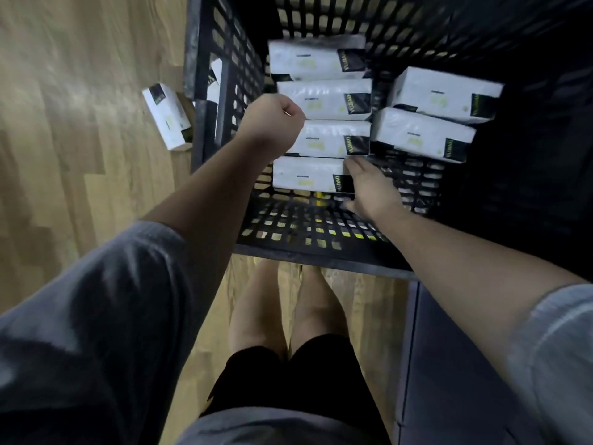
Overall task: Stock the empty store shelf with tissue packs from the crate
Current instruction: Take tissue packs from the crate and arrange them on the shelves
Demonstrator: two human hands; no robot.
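A black lattice crate (290, 226) stands on the floor in front of me. Several white tissue packs with dark label ends lie inside it, a row of them on the left and two on the right (423, 133). My right hand (372, 187) reaches down into the crate. It grips the right end of the nearest tissue pack (305, 175), fingers on the far side and thumb on the near side. Over the crate's left side my left hand (272, 118) hovers as a closed fist, with nothing seen in it. No shelf is in view.
One tissue pack (167, 117) lies on the wooden floor left of the crate, and another (215, 75) leans against the crate's outer wall. A grey-blue flat surface (449, 364) sits at lower right. My legs stand just before the crate.
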